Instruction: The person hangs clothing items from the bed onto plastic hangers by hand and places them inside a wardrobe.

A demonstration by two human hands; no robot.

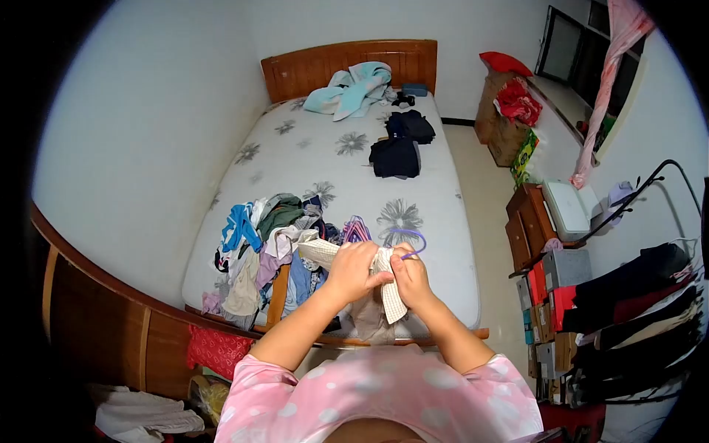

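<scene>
Over the foot of the bed my left hand [351, 270] is closed on a cream checked garment [393, 301], which is bunched up with its lower part hanging toward me. Close beside it, my right hand [410, 279] grips the same garment near a purple hanger [422, 242]. The hanger's curved end sticks out above my right fingers; the rest is hidden by cloth and hand. Several pink and purple hangers [356, 229] lie on the mattress just beyond my hands. To the left is a heap of mixed clothes [281, 244].
Folded dark clothes [395, 157] and a light blue blanket [354, 88] lie farther up the bed [295, 159]. At the right stand a clothes rack [628, 303], stacked boxes [546, 310] and a wooden cabinet [526, 221]. A wooden footboard [170, 295] edges the left.
</scene>
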